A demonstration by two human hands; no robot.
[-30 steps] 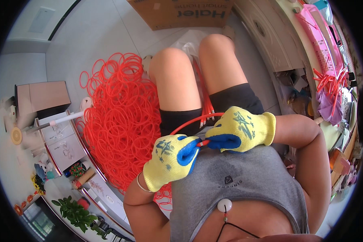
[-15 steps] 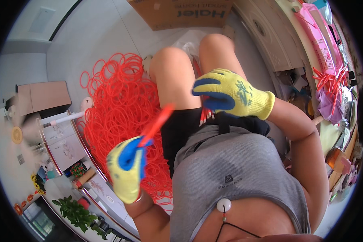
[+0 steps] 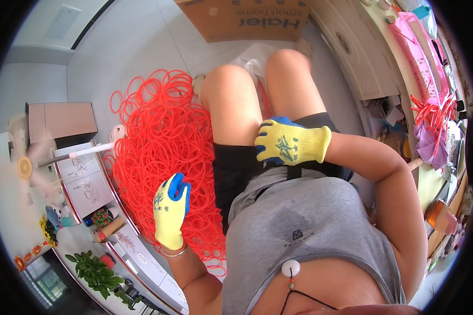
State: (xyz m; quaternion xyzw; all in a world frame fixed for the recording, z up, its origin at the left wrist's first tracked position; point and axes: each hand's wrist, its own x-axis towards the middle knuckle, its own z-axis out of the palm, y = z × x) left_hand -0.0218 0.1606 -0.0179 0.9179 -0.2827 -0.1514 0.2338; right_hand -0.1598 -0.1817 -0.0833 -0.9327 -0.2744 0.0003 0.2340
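Note:
My left hand (image 3: 171, 210), in a yellow glove with blue palm and fingertips, hovers over the left part of a large heap of thin red rings (image 3: 157, 142). Its fingers are loosely curled with a gap by the thumb, and nothing shows in them. My right hand (image 3: 291, 142), gloved the same way, lies on my lap over the black shorts (image 3: 228, 173). The fingers are curled downward, and whatever they grip is hidden under the glove. Between my thighs a bit of a red strip (image 3: 263, 97) shows beyond that hand.
A cardboard box (image 3: 247, 21) stands on the floor ahead, with clear plastic (image 3: 249, 60) near my knees. On the right is a cabinet (image 3: 347, 50) and a cluttered top bearing a pink package (image 3: 418, 58) and red strips (image 3: 433, 113). A fan (image 3: 24, 167) and drawers (image 3: 81, 189) are at left.
The red strip in my left hand is gone from view, and that hand's fingers have loosened. My right hand has lowered onto my lap, covering the red strips there, and its fingers have curled in.

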